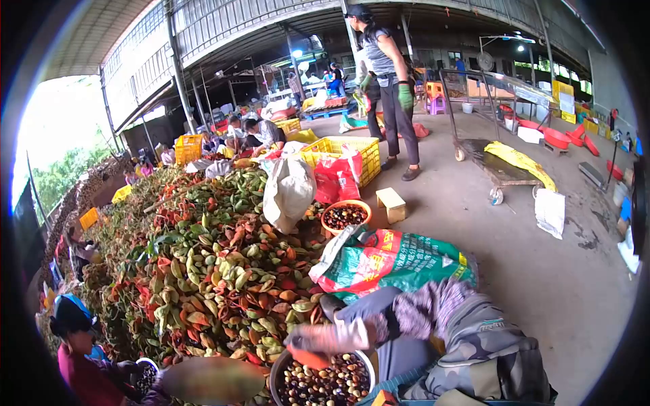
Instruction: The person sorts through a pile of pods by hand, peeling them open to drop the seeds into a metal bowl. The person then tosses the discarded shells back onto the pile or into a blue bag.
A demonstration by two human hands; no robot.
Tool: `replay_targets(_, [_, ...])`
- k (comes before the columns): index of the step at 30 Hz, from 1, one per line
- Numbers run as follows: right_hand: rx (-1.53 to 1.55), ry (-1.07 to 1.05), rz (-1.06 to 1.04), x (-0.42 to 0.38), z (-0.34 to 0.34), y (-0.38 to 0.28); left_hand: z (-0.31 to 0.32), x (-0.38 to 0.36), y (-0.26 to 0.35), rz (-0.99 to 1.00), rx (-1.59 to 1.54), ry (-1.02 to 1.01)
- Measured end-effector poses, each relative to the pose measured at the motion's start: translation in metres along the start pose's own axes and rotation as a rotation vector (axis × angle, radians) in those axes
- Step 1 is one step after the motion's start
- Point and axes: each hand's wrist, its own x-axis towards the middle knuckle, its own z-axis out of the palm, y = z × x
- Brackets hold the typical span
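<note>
A blurry hand [332,336] reaches in from the right, over a near metal bowl [372,379] of dark and light seeds [321,384]. An orange pod [308,357] is right by its fingers; I can't tell how tight they are. The other hand doesn't show. A big pod pile [223,271] is on the left.

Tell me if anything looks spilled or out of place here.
Dark blotches mark the paler concrete floor on the right, resembling a spill or old stain; I can't tell which. Nearby, a yellow sack overhangs the trolley's edge.
</note>
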Motion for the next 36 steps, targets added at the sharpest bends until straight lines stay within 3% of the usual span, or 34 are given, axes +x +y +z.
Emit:
replay_targets(1, [-0.086,-0.002,-0.074,-0.002,0.019,0.011,-0.004,0.016,-0.025,-0.141,0.062,-0.142])
replay_targets(3, [-0.573,0.276,-0.200,0.013,0.051,0.069,0.051,-0.028,-0.063,-0.165,0.009,-0.611])
replay_targets(4, [-0.874,0.459,-0.252,0.026,0.070,0.105,0.076,-0.051,-0.075,-0.138,0.073,-0.723])
replay_targets(5, [-1.178,0.642,-0.299,0.036,0.080,0.122,0.067,-0.039,-0.096,-0.265,-0.096,-0.794])
replay_targets(6, [-1.290,0.717,-0.291,0.039,0.089,0.138,0.060,-0.026,-0.111,-0.256,-0.163,-0.710])
replay_targets(7, [-1.287,0.729,-0.263,0.042,0.085,0.147,0.051,-0.019,-0.120,-0.248,-0.228,-0.623])
replay_targets(9, [-1.182,0.685,-0.183,0.046,0.078,0.171,0.032,-0.003,-0.118,-0.274,-0.230,-0.822])
replay_targets(11, [-1.060,0.641,-0.118,0.045,0.065,0.188,0.031,-0.007,-0.119,-0.298,-0.243,-0.615])
replay_targets(12, [-0.996,0.619,-0.085,0.045,0.059,0.198,0.027,-0.006,-0.121,-0.245,-0.028,-0.472])
replay_targets(15, [-0.803,0.549,0.009,0.049,0.040,0.231,-0.019,0.048,-0.155,-0.171,0.111,-0.450])
replay_targets(17, [-0.659,0.486,0.080,0.055,0.025,0.260,-0.015,0.027,-0.159,-0.076,0.435,-0.301])
replay_targets(18, [-0.589,0.442,0.122,0.057,0.022,0.276,-0.017,0.023,-0.167,-0.088,0.379,-0.257])
replay_targets(21, [-0.376,0.341,0.294,0.065,0.012,0.334,-0.039,0.019,-0.173,-0.218,0.433,-0.355])
replay_targets(23, [-0.223,0.341,0.418,0.081,0.000,0.371,-0.059,0.025,-0.178,-0.132,0.579,-0.387])
replay_targets(24, [-0.134,0.363,0.476,0.090,-0.005,0.392,-0.047,0.010,-0.169,0.055,0.851,-0.416])
replay_targets(26, [-0.040,0.544,0.465,0.125,-0.021,0.451,-0.047,0.032,-0.174,0.031,0.636,-0.208])
replay_targets(27, [-0.024,0.678,0.412,0.136,-0.017,0.468,-0.065,0.055,-0.187,-0.155,0.138,0.035])
replay_targets(28, [-0.134,0.776,0.518,0.097,0.010,0.353,-0.074,0.065,-0.187,-0.144,0.114,0.033])
replay_targets(29, [-0.175,0.837,0.469,0.094,0.018,0.331,-0.070,0.067,-0.183,-0.105,0.202,0.159])
replay_targets(31, [0.049,0.721,0.399,0.107,0.028,0.328,-0.065,0.074,-0.178,0.105,0.396,0.140])
replay_targets(32, [0.031,0.508,0.281,0.109,0.041,0.333,-0.038,0.053,-0.168,0.198,0.483,0.082])
replay_targets(33, [-0.131,0.469,0.130,0.110,0.048,0.337,-0.041,0.067,-0.174,0.268,0.415,-0.010])
replay_targets(34, [-0.200,0.445,0.069,0.122,0.048,0.375,-0.036,0.067,-0.170,0.198,0.384,0.032])
replay_targets(35, [-0.270,0.424,0.008,0.126,0.053,0.353,-0.025,0.061,-0.163,0.127,0.352,0.071])
replay_targets(36, [-0.074,0.466,0.219,0.107,0.053,0.333,-0.018,0.045,-0.161,0.231,0.458,0.046])
